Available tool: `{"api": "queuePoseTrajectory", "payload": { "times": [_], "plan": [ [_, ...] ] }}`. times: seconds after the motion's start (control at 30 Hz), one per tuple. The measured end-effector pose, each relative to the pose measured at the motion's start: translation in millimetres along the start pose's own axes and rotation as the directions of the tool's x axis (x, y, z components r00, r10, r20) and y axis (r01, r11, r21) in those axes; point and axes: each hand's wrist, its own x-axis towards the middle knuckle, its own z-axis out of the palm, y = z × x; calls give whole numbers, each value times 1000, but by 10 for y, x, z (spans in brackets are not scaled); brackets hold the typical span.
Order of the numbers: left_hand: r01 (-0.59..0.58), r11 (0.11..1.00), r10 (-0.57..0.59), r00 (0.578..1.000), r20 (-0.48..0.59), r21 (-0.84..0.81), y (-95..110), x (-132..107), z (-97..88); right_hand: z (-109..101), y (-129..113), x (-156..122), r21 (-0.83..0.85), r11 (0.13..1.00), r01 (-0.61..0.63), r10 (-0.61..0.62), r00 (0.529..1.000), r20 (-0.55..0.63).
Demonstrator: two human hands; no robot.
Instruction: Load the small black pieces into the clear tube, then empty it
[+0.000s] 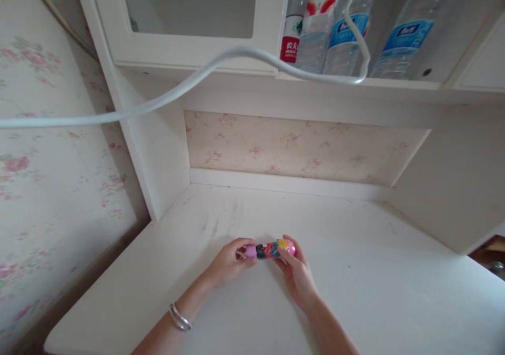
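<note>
- I have the small bright toy (269, 249) pinched between both hands, over the front middle of the bench (355, 271); whether it touches the surface, I can't tell.
- My left fingers (245, 241) grip its plain lilac end, thumb below; pale strands, perhaps a cord, show among them.
- My right fingers (289, 256) grasp the rounded pink end, thumb laid along the yellow and blue printing.
- It lies roughly level, the dark and red middle bare between my two grips.
- I'd judge it light, since fingertips alone seem to carry it.
- It looks like stiff plastic, so I'd expect little give when I squeeze.
- The pink end shines and may be slippery; I'd hold that with thumb and finger wrapped round.
- The lilac end seems the steadier hold, though the strands could snag.
- Nothing about it looks especially fragile.
</note>
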Motion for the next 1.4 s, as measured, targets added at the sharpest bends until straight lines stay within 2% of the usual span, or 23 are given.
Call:
{"api": "queuePoseTrajectory", "payload": {
  "times": [0.23, 0.4, 0.47, 0.53, 0.6, 0.67, 0.9, 1.07, 1.2, 1.3, 1.4],
  "plan": [
    [188, 979, -196, 973, -122, -77, 0, 59, 71, 25, 5, 36, -107, 990, 87, -90, 996, -21],
    [387, 917, -397, 903, -164, -95, 7, 54, 89, 56, -1, 84, -93, 993, 70, -71, 997, -6],
    [358, 927, -374, 906, -196, -112, 22, 37, 67, 62, -5, 113, -78, 996, 50, -51, 999, -14],
    [240, 965, -256, 945, -204, -103, 52, 14, 46, 68, -12, 143, -52, 998, 23, -24, 1000, -20],
    [103, 992, -113, 981, -159, -72, 80, -4, 37, 76, -24, 172, -17, 1000, -5, 4, 1000, -16],
    [38, 997, -45, 992, -114, -62, 87, -9, 41, 86, -39, 197, 11, 999, -33, 33, 999, -11],
    [168, 984, -175, 975, -139, -62, 6, 74, 22, 115, -82, 300, -36, 995, -96, 97, 995, 29],
    [299, 939, -328, 926, -188, -167, -85, 151, -14, 146, -123, 455, -56, 995, -85, 90, 992, 88],
    [297, 927, -359, 878, -315, -229, -154, 203, -90, 165, -186, 658, 71, 989, -131, 127, 990, 58],
    [340, 908, -415, 810, -413, -245, -184, 269, -166, 183, -197, 847, 153, 957, -247, 239, 969, 69],
    [351, 877, -474, 739, -479, -328, -219, 359, -224, 238, -162, 1037, 157, 928, -338, 329, 941, 80]
  ]
}}
